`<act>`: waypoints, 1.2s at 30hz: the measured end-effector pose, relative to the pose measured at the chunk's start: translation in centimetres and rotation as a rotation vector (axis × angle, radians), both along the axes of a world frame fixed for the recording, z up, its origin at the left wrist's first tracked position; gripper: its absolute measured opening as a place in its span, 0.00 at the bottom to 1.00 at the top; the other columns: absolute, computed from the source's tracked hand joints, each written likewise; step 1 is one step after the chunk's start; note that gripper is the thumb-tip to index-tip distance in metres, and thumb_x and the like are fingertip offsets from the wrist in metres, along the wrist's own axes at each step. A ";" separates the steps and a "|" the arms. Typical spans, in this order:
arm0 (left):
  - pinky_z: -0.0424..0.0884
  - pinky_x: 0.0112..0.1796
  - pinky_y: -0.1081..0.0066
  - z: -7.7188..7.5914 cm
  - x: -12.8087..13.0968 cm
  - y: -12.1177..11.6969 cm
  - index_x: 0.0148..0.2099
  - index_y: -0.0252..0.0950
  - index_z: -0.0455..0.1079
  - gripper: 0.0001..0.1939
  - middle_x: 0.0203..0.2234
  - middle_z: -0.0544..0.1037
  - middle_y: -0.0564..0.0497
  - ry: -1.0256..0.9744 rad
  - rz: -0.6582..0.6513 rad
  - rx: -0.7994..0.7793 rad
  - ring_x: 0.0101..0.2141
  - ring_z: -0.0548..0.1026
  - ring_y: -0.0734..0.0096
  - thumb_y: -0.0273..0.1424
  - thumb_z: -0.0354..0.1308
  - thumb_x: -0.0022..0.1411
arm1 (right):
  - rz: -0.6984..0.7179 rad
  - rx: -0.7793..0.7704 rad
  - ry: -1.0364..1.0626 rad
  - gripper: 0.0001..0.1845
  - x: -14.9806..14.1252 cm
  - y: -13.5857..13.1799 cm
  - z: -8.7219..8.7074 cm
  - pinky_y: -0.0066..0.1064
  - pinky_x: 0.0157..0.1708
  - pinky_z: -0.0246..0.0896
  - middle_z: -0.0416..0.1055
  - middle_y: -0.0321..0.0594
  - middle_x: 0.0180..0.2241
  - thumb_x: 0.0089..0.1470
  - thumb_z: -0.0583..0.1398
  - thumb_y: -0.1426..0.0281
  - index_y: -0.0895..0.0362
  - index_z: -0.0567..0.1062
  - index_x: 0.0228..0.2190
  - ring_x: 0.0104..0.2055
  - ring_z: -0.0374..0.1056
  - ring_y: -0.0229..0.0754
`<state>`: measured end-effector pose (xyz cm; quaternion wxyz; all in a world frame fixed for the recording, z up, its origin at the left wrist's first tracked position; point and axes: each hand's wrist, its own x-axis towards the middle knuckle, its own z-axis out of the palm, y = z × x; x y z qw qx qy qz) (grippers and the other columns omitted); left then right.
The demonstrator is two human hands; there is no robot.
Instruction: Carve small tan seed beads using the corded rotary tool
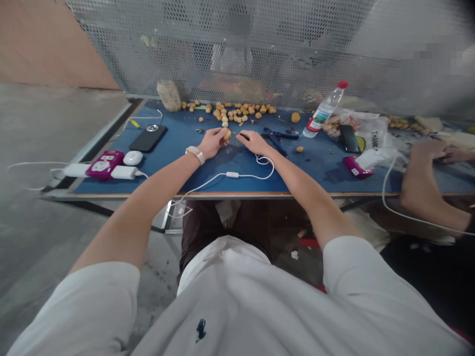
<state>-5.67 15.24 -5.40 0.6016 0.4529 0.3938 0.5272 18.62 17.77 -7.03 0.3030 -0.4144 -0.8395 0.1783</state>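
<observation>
My left hand (213, 142) is closed around a small yellow-brown round fruit (227, 134) over the blue table top (208, 168). A watch sits on that wrist. My right hand (254, 142) is closed on a thin dark tool (243, 136) whose tip points at the fruit. Both hands meet near the table's middle. A row of several similar round fruits (237, 111) lies just beyond them along the mesh screen. Blue-handled scissors (278, 135) rest right of my right hand. A white earphone cable (241, 174) loops under my right wrist.
At left lie a black phone (148, 138), a white mouse-shaped case (132, 157), a magenta device (104, 164) and a white charger. A water bottle (324, 110), a plastic bag (371, 129) and another phone sit right. Another person's arm (423, 183) rests at far right. A perforated metal screen (260, 49) backs the table.
</observation>
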 end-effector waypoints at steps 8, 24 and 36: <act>0.83 0.44 0.79 0.2 0.3 0.2 0.40 0.37 0.79 0.18 0.32 0.85 0.53 -0.061 0.066 -0.016 0.34 0.85 0.76 0.26 0.76 0.88 | -0.029 0.038 0.002 0.47 -0.4 -0.1 0.0 0.46 0.50 0.65 0.77 0.43 0.37 0.74 0.46 0.16 0.45 0.68 0.37 0.43 0.69 0.55; 0.87 0.74 0.57 -1.7 -1.0 1.7 0.57 0.38 0.88 0.12 0.47 0.94 0.48 -0.097 -0.010 0.013 0.53 0.96 0.64 0.18 0.71 0.79 | 0.020 0.013 -0.037 0.49 0.3 0.4 0.1 0.48 0.51 0.68 0.79 0.43 0.37 0.74 0.48 0.15 0.46 0.71 0.37 0.42 0.71 0.56; 0.90 0.71 0.55 -0.4 -0.7 -0.2 0.58 0.36 0.90 0.08 0.48 0.94 0.46 -0.036 0.065 0.025 0.55 0.95 0.59 0.21 0.75 0.83 | 0.061 0.006 -0.041 0.50 0.7 0.1 0.3 0.48 0.48 0.69 0.76 0.40 0.35 0.74 0.48 0.14 0.46 0.72 0.38 0.40 0.71 0.55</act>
